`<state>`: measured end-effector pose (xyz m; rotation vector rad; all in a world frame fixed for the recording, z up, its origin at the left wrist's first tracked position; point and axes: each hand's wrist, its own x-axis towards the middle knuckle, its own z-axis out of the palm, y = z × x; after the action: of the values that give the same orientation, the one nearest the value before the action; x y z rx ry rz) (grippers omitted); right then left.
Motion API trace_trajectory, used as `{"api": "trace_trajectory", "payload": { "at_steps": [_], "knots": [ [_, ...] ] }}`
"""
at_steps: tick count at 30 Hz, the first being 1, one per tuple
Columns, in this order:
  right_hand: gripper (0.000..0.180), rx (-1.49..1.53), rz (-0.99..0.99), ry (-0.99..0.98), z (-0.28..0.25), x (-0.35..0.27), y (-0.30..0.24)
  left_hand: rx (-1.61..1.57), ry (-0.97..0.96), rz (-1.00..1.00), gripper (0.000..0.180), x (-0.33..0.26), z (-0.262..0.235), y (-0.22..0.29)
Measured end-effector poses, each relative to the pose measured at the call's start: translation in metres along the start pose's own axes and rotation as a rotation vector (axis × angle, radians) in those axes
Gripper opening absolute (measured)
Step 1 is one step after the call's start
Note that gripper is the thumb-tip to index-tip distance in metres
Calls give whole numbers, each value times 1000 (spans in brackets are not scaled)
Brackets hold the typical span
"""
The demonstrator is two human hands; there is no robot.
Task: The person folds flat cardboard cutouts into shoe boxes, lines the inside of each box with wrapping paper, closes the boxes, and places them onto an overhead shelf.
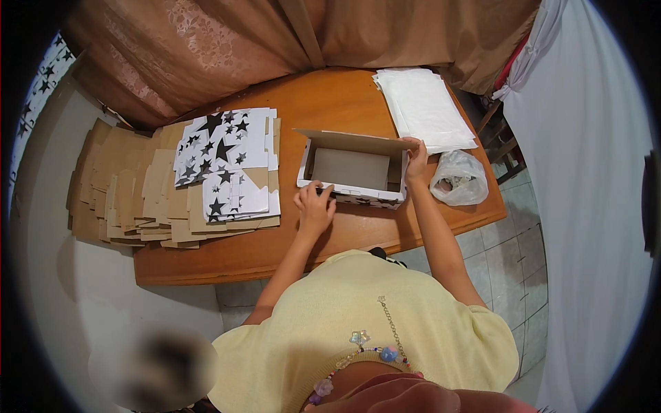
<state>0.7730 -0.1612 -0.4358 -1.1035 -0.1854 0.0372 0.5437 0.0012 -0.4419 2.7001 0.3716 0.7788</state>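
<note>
An open cardboard box (350, 168), white with black stars outside and plain grey-brown inside, sits on the wooden table in front of me. Its long lid flap stands raised along the far side. At the front left, my left hand (315, 208) curls its fingers over the near rim. My right hand (416, 162) grips the right end by the corner of the raised flap; part of its hold is hidden behind the cardboard.
Left of the box lie flat star-printed cardboard sheets (224, 148) beside stacked brown cardboard pieces (127, 182). White sheets (423, 107) lie at the back right of the wooden table (330, 89), near a clear plastic bag (460, 179) with unclear contents. Brown curtains (234, 41) hang behind.
</note>
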Motion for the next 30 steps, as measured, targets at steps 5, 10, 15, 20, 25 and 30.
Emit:
{"api": "trace_trajectory", "payload": {
  "at_steps": [5, 10, 15, 20, 25, 30],
  "knots": [
    [46, -331, -282, -220, -24, -24, -9, -41, -86, 49, 42, -2, 8, 9],
    [39, -616, -310, -379, -38, -59, -20, -40, -109, 36, 42, -12, 18, 0],
    [57, -1169, -241, -359, -7, -95, -43, -70, -123, 86, 48, -36, 16, -9],
    [58, -1411, -243, -246, 19, -115, -39, 8, -112, 46, 53, -42, 13, -5],
    [50, -1458, -339, -171, 25, -127, -29, 28, -95, 56, 55, -38, 17, -14],
    [39, -1358, -564, -67, 13, -131, -10, 55, -130, 165, 48, -33, 18, -24]
  ]
}}
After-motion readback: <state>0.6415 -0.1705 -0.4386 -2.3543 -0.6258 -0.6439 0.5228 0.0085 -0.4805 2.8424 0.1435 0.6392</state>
